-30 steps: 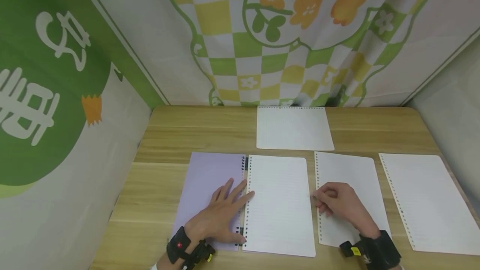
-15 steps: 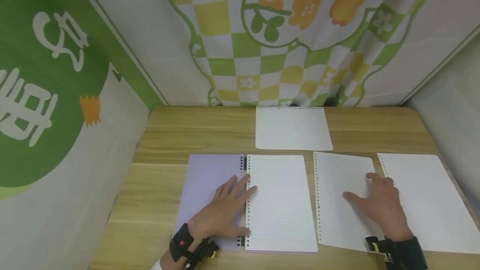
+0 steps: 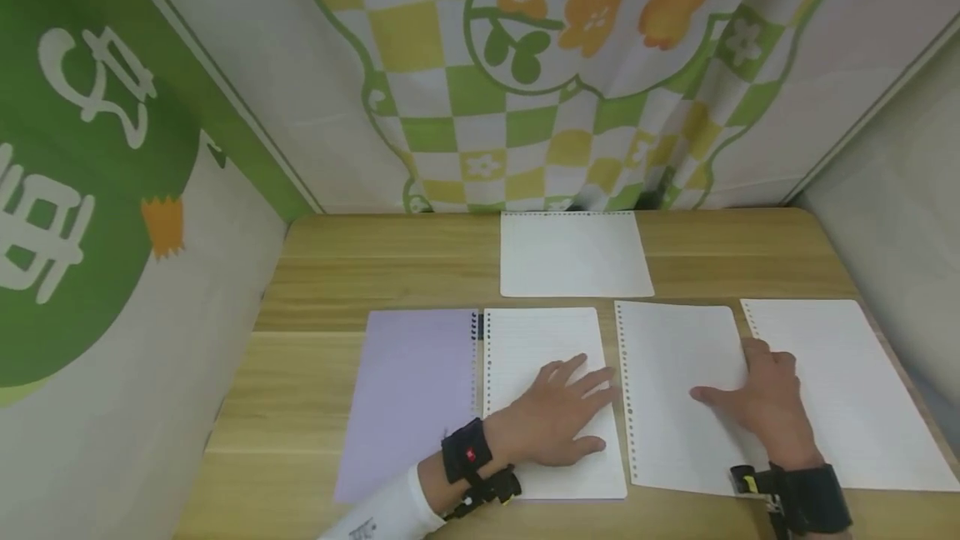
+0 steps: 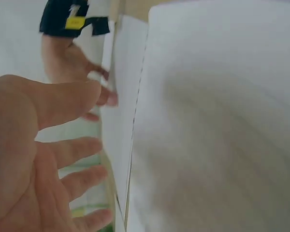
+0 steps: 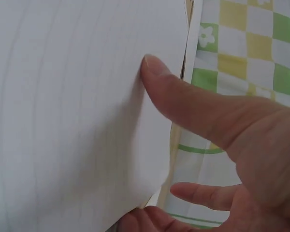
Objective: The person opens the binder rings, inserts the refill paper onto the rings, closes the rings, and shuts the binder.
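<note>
An open spiral notebook lies on the table, with its purple cover [image 3: 408, 390] on the left and lined white pages [image 3: 525, 340] on the right. My left hand [image 3: 558, 419] is over these pages, fingers spread toward their right edge. Right of the notebook lies a loose punched sheet [image 3: 667, 373]. My right hand [image 3: 772, 402] holds this sheet at its right side, thumb on top and fingers at the edge. In the right wrist view the thumb [image 5: 164, 87] lies across the paper, whose surface looks slightly curved. Some fingertips are hidden there.
Another punched sheet [image 3: 855, 390] lies at the far right, partly behind my right hand. A further sheet [image 3: 573, 257] lies sideways at the back of the wooden table [image 3: 300, 407]. A patterned curtain [image 3: 525, 107] hangs behind the table.
My right hand has gone from the loose sheet's left edge to its right side. My left hand has moved right, from the spiral binding onto the white pages.
</note>
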Demonstrator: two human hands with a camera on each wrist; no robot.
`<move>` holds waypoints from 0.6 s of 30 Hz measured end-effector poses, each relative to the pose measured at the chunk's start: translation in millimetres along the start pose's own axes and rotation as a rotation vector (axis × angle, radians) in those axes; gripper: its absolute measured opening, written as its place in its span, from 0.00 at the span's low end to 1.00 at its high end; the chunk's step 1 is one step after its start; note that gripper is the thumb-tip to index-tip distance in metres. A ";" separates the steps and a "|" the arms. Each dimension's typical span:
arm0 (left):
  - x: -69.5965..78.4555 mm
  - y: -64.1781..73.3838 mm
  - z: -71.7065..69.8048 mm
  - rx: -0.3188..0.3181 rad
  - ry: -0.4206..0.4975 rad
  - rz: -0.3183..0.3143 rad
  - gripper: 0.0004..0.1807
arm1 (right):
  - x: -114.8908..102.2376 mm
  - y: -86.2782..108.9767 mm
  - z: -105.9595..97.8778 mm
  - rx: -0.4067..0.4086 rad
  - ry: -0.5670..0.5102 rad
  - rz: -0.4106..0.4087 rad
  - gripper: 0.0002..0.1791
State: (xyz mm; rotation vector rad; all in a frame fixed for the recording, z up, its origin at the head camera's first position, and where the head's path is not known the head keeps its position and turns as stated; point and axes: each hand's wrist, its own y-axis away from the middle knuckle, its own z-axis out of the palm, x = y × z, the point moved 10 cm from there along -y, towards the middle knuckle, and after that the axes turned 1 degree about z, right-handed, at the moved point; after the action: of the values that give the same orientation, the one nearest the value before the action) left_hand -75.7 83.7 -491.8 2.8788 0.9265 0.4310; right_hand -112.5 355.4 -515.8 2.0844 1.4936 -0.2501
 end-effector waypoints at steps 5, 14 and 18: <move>26.0 -21.9 10.7 -0.049 -0.082 0.050 0.35 | 20.2 -7.9 -7.0 -0.015 -0.104 -0.027 0.57; 30.7 -22.8 16.0 -0.061 -0.061 0.005 0.36 | 41.6 -15.8 -14.4 -0.072 -0.192 -0.034 0.46; 29.3 -22.5 15.7 -0.055 -0.075 -0.019 0.37 | 39.4 -15.6 -20.3 -0.060 -0.136 -0.037 0.39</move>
State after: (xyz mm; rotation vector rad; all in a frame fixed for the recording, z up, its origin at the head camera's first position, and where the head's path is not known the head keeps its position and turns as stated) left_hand -60.9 119.1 -503.5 2.8136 0.9142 0.3392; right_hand -115.9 401.9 -522.1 1.9541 1.4423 -0.3497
